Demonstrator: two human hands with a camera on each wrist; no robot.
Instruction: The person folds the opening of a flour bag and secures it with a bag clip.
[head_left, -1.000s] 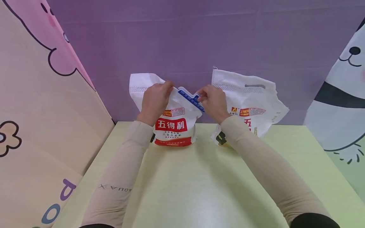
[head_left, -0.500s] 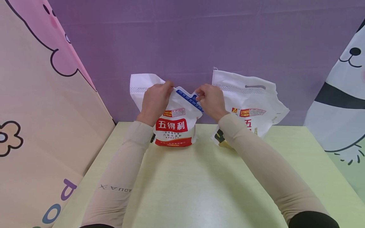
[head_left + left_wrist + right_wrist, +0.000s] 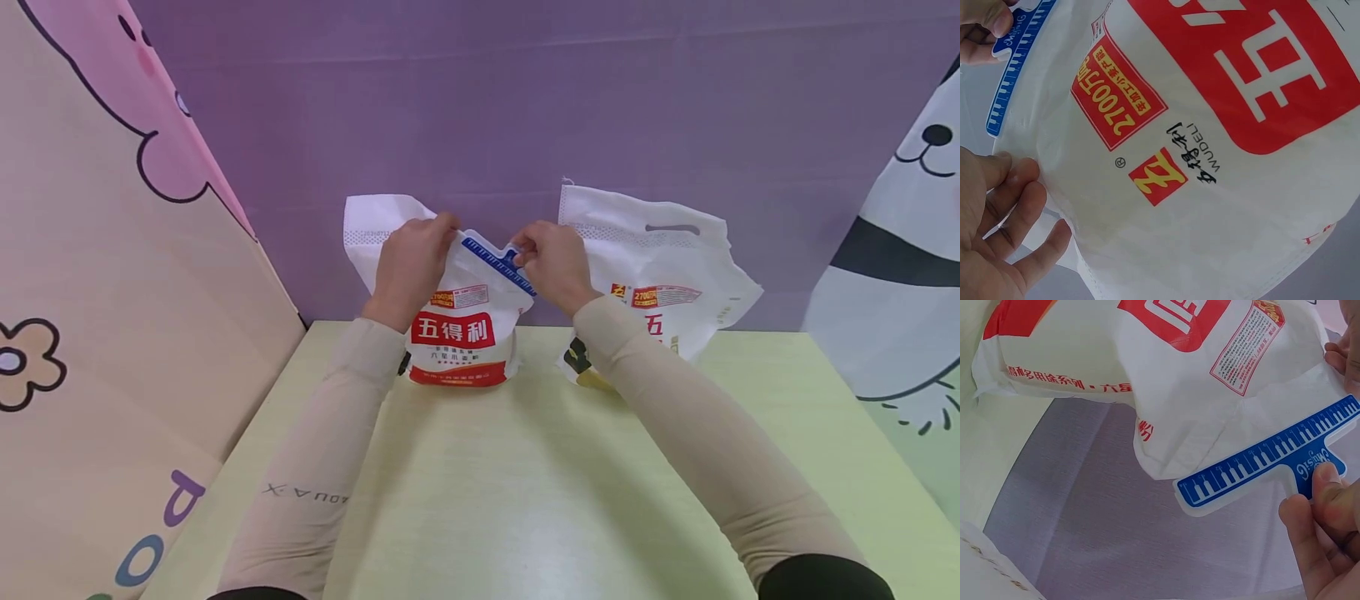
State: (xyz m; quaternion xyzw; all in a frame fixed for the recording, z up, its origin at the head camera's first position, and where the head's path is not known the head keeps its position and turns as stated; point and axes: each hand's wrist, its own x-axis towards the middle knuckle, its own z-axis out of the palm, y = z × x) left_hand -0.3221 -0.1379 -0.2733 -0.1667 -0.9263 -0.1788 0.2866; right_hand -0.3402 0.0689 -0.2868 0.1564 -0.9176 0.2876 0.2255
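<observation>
A white flour bag [image 3: 453, 287] with a red label stands on the table, its upper part folded over to the left. My left hand [image 3: 408, 267] pinches the bag's top edge, fingertips at the cloth in the left wrist view. Just right of those fingers, a blue and white bag clip [image 3: 497, 262] with a piano-key print lies slanted along the bag's top edge. My right hand [image 3: 557, 262] pinches the clip's handle between thumb and fingers. In the right wrist view the clip's long bar [image 3: 1260, 453] overlaps the bag's edge, one end jutting past its corner.
Another white flour bag [image 3: 660, 242], with a cut-out handle hole, stands to the right, partly behind my right hand and sleeve. A purple cloth backdrop [image 3: 480, 108] rises behind the pale table [image 3: 480, 483]. Printed cloth panels flank both sides.
My right hand and the clip have shifted slightly left, toward my left hand, since a second ago. The left hand keeps its pinch on the bag, and both bags stay in place.
</observation>
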